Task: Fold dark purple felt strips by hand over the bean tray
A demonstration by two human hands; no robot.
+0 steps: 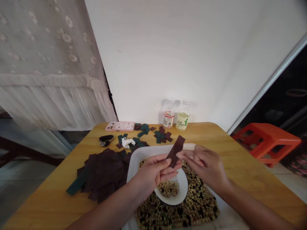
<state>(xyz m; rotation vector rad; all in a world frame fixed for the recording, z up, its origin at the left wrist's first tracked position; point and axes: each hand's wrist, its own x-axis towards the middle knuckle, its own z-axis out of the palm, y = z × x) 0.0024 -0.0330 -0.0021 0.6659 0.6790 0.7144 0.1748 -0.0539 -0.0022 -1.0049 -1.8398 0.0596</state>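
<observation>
A dark maroon strip (177, 149) is tilted above a white bowl (183, 188), pinched at its lower end between the thumb and fingers of my left hand (157, 167). My right hand (207, 163) has its thumb and forefinger pressed together at the strip's right edge; whatever is between those fingertips is too small to make out. Small round beads, mostly tan, lie in the bowl. The bowl rests on more tan and black beads (196, 204) that fill a white tray (134, 163).
Left of the tray, maroon and green strips (103, 174) lie piled on the wooden table (249, 179). Behind are a pink phone (120, 126), a black key holder (106, 140), crumpled tissue (128, 142) and two bottles (169, 118) (182, 119). An orange stool (271, 139) stands right.
</observation>
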